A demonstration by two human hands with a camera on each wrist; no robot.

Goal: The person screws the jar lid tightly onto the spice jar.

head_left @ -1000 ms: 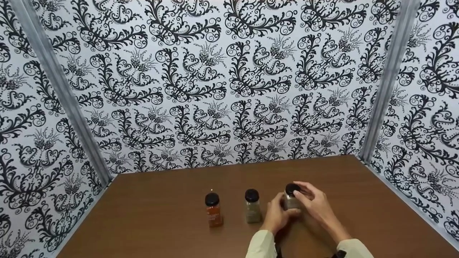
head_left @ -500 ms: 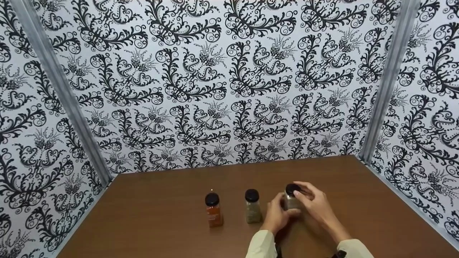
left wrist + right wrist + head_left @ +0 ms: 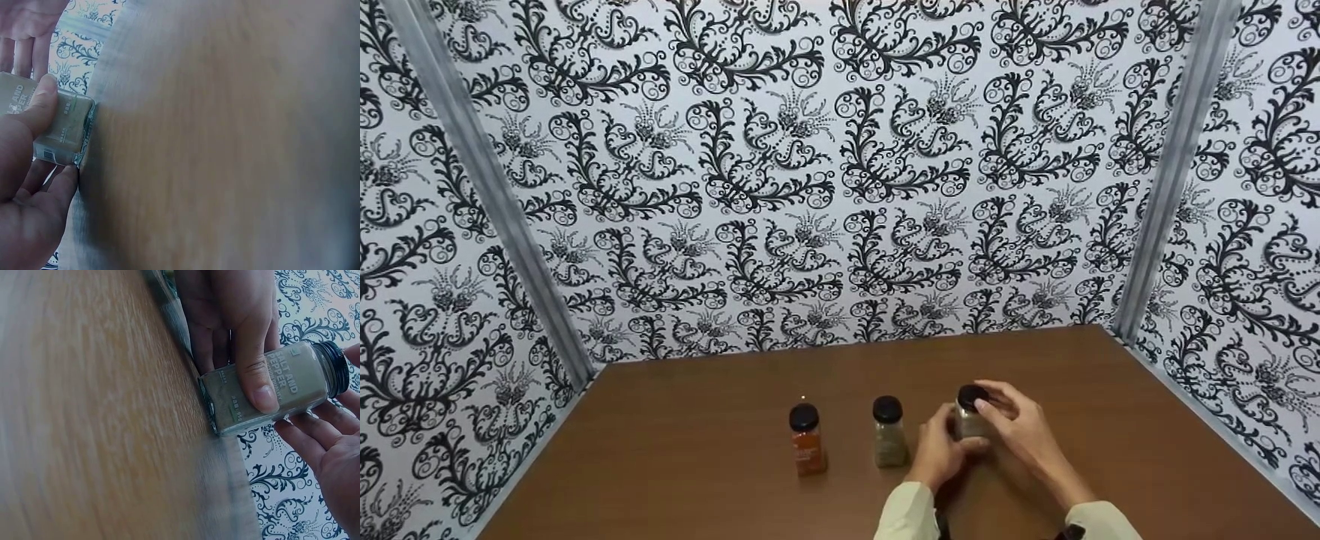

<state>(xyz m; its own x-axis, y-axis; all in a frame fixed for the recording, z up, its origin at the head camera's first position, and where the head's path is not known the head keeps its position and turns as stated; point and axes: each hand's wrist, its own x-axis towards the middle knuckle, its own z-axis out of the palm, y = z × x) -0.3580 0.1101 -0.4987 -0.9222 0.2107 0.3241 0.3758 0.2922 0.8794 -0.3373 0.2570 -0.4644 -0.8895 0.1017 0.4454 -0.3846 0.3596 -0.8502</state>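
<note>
A clear glass spice jar (image 3: pixel 973 424) with a black cap (image 3: pixel 972 394), labelled salt and pepper, stands upright on the wooden table at the right. My left hand (image 3: pixel 937 452) grips the lower body of this jar, its thumb across the label side in the right wrist view. With thumb and fingers my right hand (image 3: pixel 1030 435) holds the cap from the right; its palm (image 3: pixel 343 461) faces the jar. Just left of my left hand is a jar of greenish seasoning (image 3: pixel 889 444). Farther left stands a jar of orange-red spice (image 3: pixel 808 452). Both have black caps on.
The brown table (image 3: pixel 697 435) extends left, right and behind the jars. Walls with a black-and-white scroll pattern (image 3: pixel 840 187) enclose it at the back and sides, with grey metal-like strips (image 3: pixel 502 202) at the corners.
</note>
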